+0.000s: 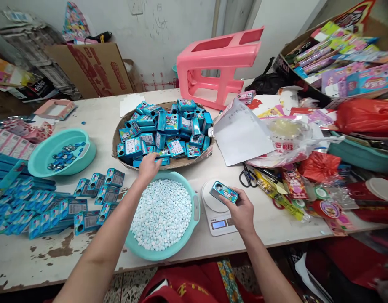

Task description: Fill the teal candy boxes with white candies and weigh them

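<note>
In my right hand (242, 208) is a small blue candy box (224, 192), tilted, with a round hole at one end. It is held above a white digital scale (215, 225) with a lit display. My left hand (148, 169) is at the near edge of a cut-down carton (116, 158) heaped with similar boxes. Its fingers close on a blue candy box (164, 161) there; part of the grip is hidden. Under my left forearm stands a turquoise basin (195, 202) full of small white and pale blue candies (162, 212).
Several blue boxes (86, 221) stand in rows at left, near a turquoise bowl (88, 153) of shiny blue pieces. A pink stool (219, 54) lies on its side at the back. Scissors (248, 176), paper (241, 136) and packets crowd the right.
</note>
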The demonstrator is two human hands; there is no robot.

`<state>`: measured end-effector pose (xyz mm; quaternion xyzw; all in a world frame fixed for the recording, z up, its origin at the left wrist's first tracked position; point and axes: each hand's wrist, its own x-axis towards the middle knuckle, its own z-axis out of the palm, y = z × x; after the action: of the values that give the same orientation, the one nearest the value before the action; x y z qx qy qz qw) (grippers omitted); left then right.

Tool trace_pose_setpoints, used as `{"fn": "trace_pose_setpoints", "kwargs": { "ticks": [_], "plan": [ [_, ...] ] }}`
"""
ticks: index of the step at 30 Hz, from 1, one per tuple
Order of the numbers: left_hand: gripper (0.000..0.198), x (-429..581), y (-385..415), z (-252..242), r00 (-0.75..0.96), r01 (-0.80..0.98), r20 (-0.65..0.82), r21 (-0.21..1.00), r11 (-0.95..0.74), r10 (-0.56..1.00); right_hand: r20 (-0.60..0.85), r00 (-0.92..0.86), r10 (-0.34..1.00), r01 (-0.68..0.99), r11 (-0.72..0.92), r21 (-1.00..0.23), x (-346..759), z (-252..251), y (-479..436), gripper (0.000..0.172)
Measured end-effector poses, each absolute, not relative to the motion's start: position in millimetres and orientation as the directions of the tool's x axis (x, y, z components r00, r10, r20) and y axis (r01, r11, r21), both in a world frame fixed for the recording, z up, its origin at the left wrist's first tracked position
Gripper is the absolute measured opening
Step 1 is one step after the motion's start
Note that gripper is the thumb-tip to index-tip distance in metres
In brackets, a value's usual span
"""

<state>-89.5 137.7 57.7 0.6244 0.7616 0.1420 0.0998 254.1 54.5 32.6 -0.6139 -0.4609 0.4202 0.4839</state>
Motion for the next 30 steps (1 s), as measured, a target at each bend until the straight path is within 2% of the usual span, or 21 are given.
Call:
{"fn": "trace_pose_setpoints", "kwargs": {
  "ticks": [3, 5, 7, 10, 13, 17, 19, 20, 22, 23, 25, 27, 28, 30],
  "plan": [
    [0.061, -79, 189, 46, -0.219, 0.942, -0.333, 0.174, 0.288, 0.917, -0.058, 0.271, 0.961, 0.201, -0.115, -0.973, 266, 3, 64, 0.047],
    [0.075, -75, 210, 37, -0.256, 0.940, -0.491, 0.072, 0.332, 0.832, -0.050, 0.246, 0.968, 0.220, -0.106, -0.970, 267, -10, 65, 0.046],
    [0.082, -74, 223, 30, -0.274, 0.941, -0.555, 0.013, 0.337, 0.785, -0.043, 0.214, 0.976, 0.226, -0.092, -0.970, 268, -16, 63, 0.050],
    [0.077, -78, 232, 31, -0.303, 0.930, -0.592, -0.014, 0.367, 0.747, -0.017, 0.252, 0.968, 0.232, -0.078, -0.970, 278, -13, 57, 0.061],
    [0.064, -87, 230, 44, -0.308, 0.861, -0.597, 0.156, 0.484, 0.741, 0.019, 0.404, 0.914, 0.233, -0.082, -0.969, 298, -1, 49, 0.053],
    [0.052, -102, 198, 79, -0.245, 0.684, -0.506, 0.514, 0.517, 0.827, 0.076, 0.515, 0.854, 0.245, -0.061, -0.968, 308, 26, 37, 0.040],
    [0.050, -104, 166, 98, -0.212, 0.554, -0.427, 0.689, 0.468, 0.879, 0.090, 0.475, 0.876, 0.243, -0.032, -0.970, 292, 42, 31, 0.035],
    [0.051, -102, 146, 106, -0.194, 0.432, -0.384, 0.793, 0.430, 0.903, 0.087, 0.430, 0.899, 0.227, -0.014, -0.974, 278, 50, 26, 0.034],
    [0.055, -89, 101, 115, -0.152, 0.178, -0.318, 0.923, 0.342, 0.936, 0.057, 0.284, 0.957, 0.148, 0.015, -0.989, 243, 63, 17, 0.035],
    [0.057, -80, 78, 115, -0.129, 0.094, -0.297, 0.946, 0.309, 0.946, 0.021, 0.184, 0.983, 0.075, 0.007, -0.997, 223, 68, 11, 0.040],
    [0.058, -57, 34, 111, -0.074, 0.022, -0.313, 0.949, 0.315, 0.947, -0.052, -0.007, 0.999, -0.056, -0.053, -0.997, 188, 74, 0, 0.064],
    [0.050, -36, -3, 102, -0.013, -0.117, -0.409, 0.907, 0.405, 0.912, -0.074, -0.099, 0.992, -0.054, -0.080, -0.995, 162, 75, -9, 0.084],
    [0.044, -28, -18, 97, 0.008, -0.202, -0.470, 0.863, 0.462, 0.882, -0.093, -0.138, 0.986, -0.028, -0.098, -0.995, 154, 75, -14, 0.084],
    [0.040, -21, -38, 89, 0.028, -0.329, -0.574, 0.768, 0.550, 0.818, -0.184, -0.225, 0.957, 0.022, -0.184, -0.983, 146, 73, -20, 0.069]
  ]
}}
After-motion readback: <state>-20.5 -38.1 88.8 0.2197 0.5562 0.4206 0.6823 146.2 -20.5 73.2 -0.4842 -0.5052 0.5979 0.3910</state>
